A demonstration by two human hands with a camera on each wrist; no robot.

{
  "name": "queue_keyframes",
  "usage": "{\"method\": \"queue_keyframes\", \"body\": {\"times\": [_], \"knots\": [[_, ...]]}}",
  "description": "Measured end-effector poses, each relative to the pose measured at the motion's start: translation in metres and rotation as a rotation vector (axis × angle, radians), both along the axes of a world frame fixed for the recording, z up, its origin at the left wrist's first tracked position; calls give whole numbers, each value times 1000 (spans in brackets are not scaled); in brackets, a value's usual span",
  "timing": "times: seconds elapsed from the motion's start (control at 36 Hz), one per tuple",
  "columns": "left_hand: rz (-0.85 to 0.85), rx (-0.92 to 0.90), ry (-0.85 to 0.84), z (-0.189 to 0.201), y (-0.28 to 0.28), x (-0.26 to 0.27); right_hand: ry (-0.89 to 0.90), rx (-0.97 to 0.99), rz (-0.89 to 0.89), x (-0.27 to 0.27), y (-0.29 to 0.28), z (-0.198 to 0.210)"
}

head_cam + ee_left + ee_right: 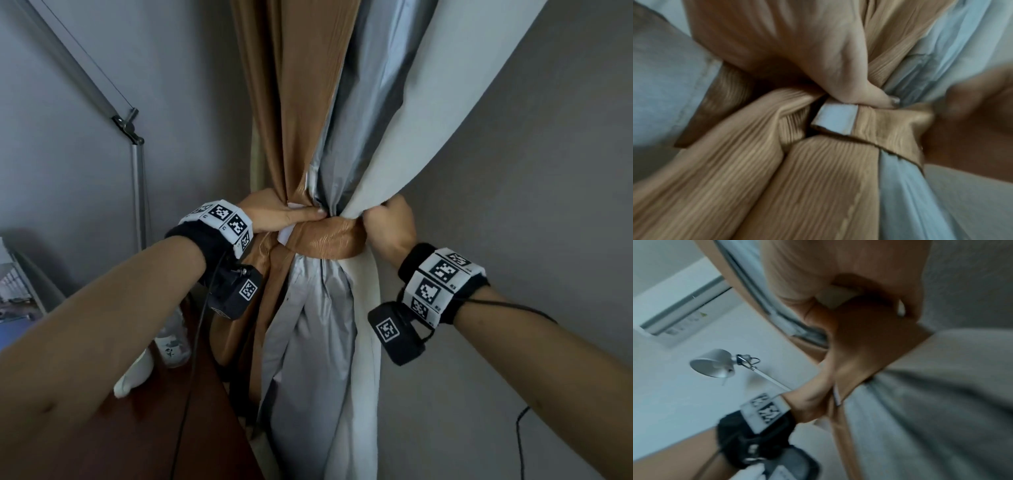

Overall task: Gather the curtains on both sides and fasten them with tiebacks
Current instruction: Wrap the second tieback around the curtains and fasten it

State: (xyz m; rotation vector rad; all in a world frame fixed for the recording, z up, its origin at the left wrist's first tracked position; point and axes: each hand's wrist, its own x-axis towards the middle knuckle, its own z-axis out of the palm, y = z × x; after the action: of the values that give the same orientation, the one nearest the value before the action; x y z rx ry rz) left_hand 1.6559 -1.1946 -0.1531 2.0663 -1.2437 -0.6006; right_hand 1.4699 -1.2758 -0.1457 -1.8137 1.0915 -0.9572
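The orange-brown curtain [308,102] and its grey lining [318,325] hang bunched into one bundle. A matching orange-brown tieback [329,240] circles the bundle at its narrowest point. My left hand [274,216] grips the tieback's left end, thumb [865,95] stretched along the band's top edge beside a white fastening patch [836,120]; its other fingers are hidden behind the fabric. My right hand [387,226] has its fingers [869,331] curled round the tieback's right side and the pale curtain edge there. The left wrist view shows the tieback [890,126] drawn tight.
A metal lamp pole [137,192] stands left of the curtain, its shade [715,363] in the right wrist view. A dark wooden table [154,428] at lower left holds a clear bottle [173,342] and a white cloth [133,377]. Grey wall [513,171] lies right.
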Motion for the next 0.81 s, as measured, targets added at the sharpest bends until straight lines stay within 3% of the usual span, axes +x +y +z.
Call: {"method": "queue_keyframes", "body": {"times": [0.11,0.19,0.39,0.53,0.58,0.72,0.81], "knots": [[56,-34,-72,6,-2,-24,-72,108,225,4,15,2],[32,-27,-107,9,-1,-30,-101,7,159,17,16,-10],[-155,-60,372,15,19,-20,-117,-92,41,25,21,-28],[-104,-43,441,18,34,-21,-152,-127,24,35,22,-33],[-25,22,363,19,41,-16,-170,-113,9,39,20,-33],[75,92,-79,8,46,1,-174,-121,-21,44,14,-41],[109,61,-182,4,47,5,-169,-132,-61,44,16,-38]]}}
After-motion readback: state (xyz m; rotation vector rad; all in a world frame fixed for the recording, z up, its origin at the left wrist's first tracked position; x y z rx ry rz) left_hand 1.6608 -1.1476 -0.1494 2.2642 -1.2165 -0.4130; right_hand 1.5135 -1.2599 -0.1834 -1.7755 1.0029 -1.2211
